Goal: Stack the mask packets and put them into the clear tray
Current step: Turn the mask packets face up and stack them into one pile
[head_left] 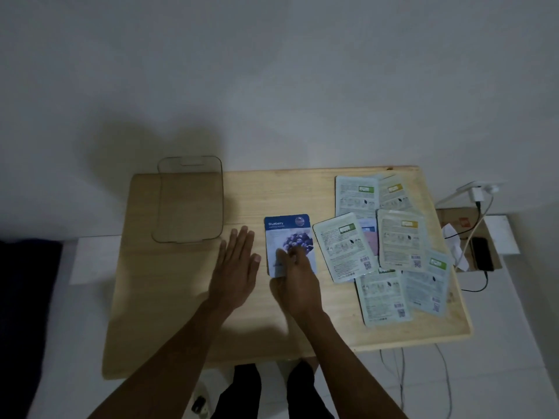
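Note:
A blue and white Blueberry mask packet [288,234] lies face up at the middle of the wooden table [181,297]. My right hand [295,279] rests on its lower half, fingers curled onto it and thumb at its lower left corner. Just left of the packet, my left hand [237,264] lies flat with its fingers apart, holding nothing. The clear tray [190,199] stands at the table's far left, with nothing in it. Several pale green mask packets [390,240] lie face down and overlapping on the right side of the table.
A wall runs right behind the table. Off the table's right edge sit a cardboard box [462,225], a dark phone [482,254] on a cable and a white charger [481,192]. More cables hang below the front right. My legs show under the front edge.

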